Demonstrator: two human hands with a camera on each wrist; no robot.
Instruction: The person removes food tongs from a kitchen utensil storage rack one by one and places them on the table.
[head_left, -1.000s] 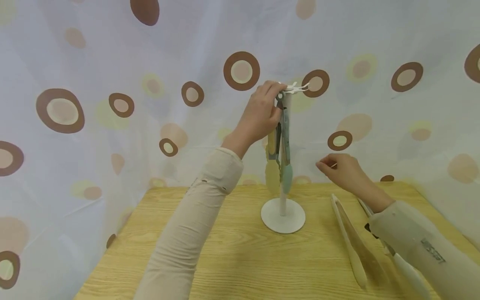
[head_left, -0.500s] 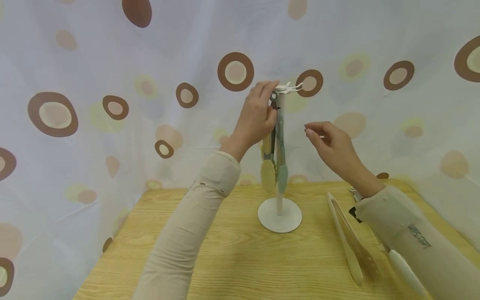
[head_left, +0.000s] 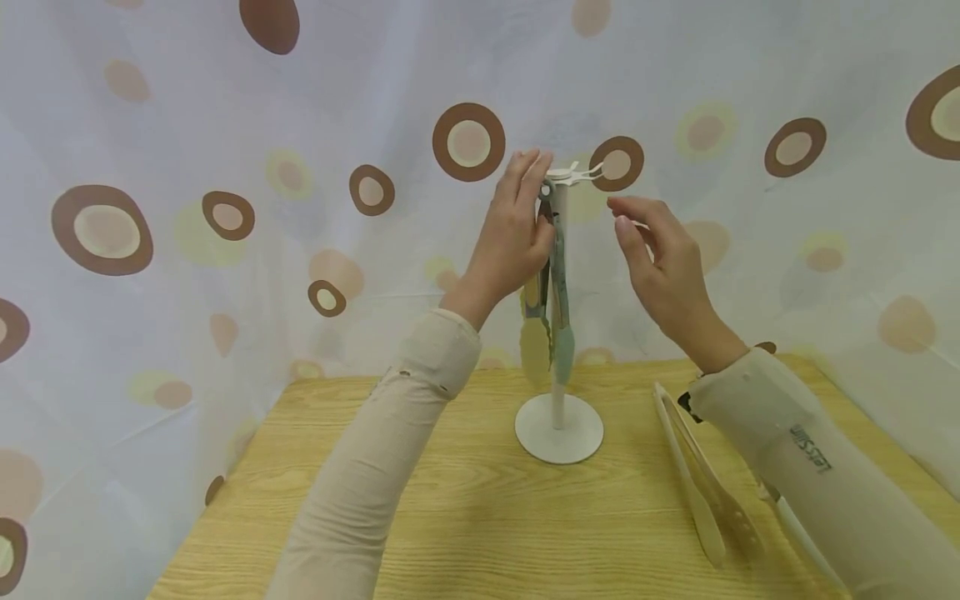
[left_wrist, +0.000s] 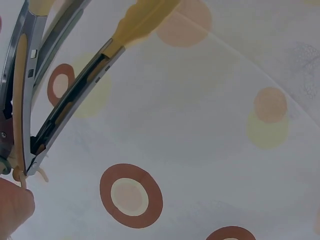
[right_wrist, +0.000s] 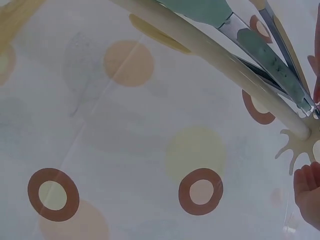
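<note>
A white stand (head_left: 542,442) with a round base, a pole and curved hooks (right_wrist: 296,145) at the top is upright on the table. Yellow-tipped tongs (head_left: 535,350) and teal tongs (head_left: 565,356) hang from its hooks, heads down. At the left side of the stand's top is my left hand (head_left: 508,232), fingers extended upward and thumb beside the tongs' upper ends; whether it touches them is hard to tell. My right hand (head_left: 667,271) is raised to the right of the stand, thumb and fingers apart, holding nothing.
Beige tongs (head_left: 701,517) lie spread on the wooden table (head_left: 450,517) at right. A white-handled utensil (head_left: 806,537) lies beside them, partly hidden under the right sleeve. A dotted curtain (head_left: 412,75) stands behind.
My right hand has risen from low on the right toward the level of the hooks, and its fingers have spread apart. My left hand's fingers have straightened at the top of the stand.
</note>
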